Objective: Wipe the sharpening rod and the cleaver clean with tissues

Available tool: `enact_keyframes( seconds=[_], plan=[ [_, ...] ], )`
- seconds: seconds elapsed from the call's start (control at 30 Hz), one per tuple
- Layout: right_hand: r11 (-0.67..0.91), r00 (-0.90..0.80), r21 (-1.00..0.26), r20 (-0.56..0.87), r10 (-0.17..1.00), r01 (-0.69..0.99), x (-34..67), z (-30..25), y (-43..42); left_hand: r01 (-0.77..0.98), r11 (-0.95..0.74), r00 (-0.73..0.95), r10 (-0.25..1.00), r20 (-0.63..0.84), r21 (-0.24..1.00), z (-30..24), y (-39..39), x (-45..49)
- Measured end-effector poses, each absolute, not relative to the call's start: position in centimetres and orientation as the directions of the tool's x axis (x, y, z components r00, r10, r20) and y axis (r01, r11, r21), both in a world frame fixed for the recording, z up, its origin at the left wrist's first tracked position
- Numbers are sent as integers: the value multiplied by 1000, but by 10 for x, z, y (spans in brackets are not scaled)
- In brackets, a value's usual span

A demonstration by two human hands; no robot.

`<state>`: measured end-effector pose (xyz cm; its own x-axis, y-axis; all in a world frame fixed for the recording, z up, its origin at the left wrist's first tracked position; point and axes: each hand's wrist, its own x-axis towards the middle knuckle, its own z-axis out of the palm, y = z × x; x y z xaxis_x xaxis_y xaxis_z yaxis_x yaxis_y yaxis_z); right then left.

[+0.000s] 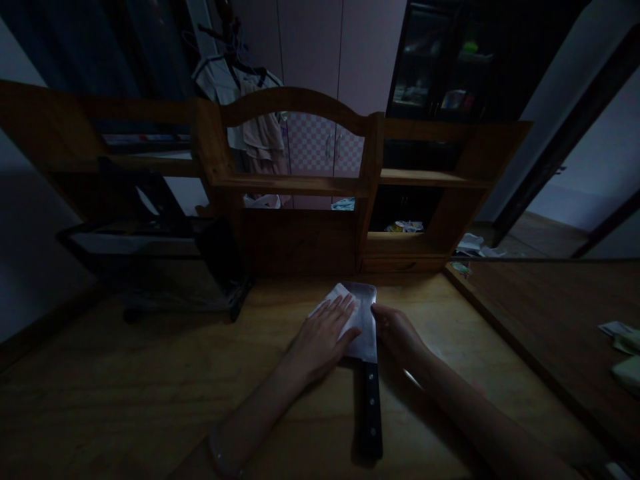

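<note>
A cleaver (367,333) lies flat on the wooden desk (150,387), its blade pointing away and its black handle (371,413) toward me. A white cloth or tissue (334,299) rests across the left part of the blade. My left hand (323,337) lies flat on that cloth, fingers stretched out together. My right hand (397,332) is at the blade's right edge, its fingers curled against the metal; the dim light hides whether they grip it.
A wooden shelf unit (300,187) stands along the back of the desk, with small items in its compartments. A dark object (223,263) leans at the left of it. Papers (623,347) lie on the floor at right. Clothes (250,107) hang behind.
</note>
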<state>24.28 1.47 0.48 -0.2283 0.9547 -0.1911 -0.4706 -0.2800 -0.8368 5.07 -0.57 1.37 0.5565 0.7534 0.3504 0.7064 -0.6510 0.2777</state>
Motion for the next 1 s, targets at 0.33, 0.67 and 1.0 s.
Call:
enact_keyframes(
  seconds=[0.33, 0.67, 1.0],
  plan=[
    [-360, -226, -778, -282, 932, -515, 249, 14, 20, 604, -746, 657, 665, 354, 280, 27, -21, 63],
    [-517, -366, -726, -377, 851, -454, 232, 6, 12, 710, -612, 507, 788, 349, 348, 7, -5, 57],
    [-423, -396, -817, -265, 879, -391, 227, 11, 5, 763, -472, 293, 862, 414, 442, 0, 3, 48]
  ],
)
